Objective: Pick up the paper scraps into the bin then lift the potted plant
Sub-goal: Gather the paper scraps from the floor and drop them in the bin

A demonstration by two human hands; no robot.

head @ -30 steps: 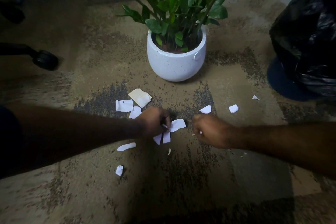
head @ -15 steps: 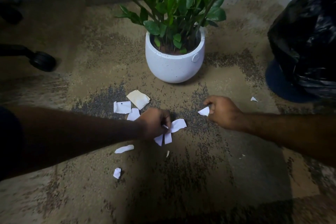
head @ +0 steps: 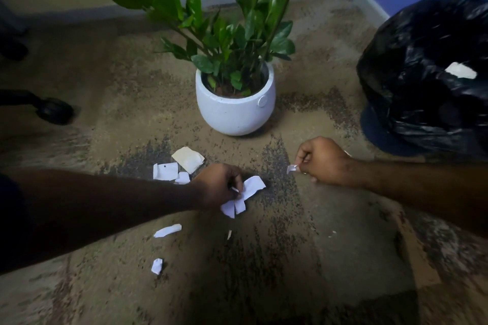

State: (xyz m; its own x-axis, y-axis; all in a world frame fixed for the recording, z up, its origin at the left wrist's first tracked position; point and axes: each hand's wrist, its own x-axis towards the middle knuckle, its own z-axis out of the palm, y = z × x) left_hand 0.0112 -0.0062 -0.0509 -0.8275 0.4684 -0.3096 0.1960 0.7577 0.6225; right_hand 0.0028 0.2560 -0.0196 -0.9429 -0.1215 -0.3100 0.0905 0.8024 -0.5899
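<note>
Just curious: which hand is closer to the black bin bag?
The right hand: it is just left of and below the black bin bag. The left hand is farther left, mid-carpet.

2 bare forearms, a dark sleeve (head: 8, 219) on the left

We hold a bunch of white paper scraps (head: 244, 194) in our left hand (head: 219, 185). Beyond it stands the round white potted plant (head: 235, 111). Just left of the grip lie three flat paper pieces (head: 177, 169); nearer us lie two torn scraps (head: 167, 230). Right of it, our right hand (head: 323, 161) pinches a small scrap (head: 291, 168), with the black plastic bin bag (head: 427, 74) beyond.
</note>
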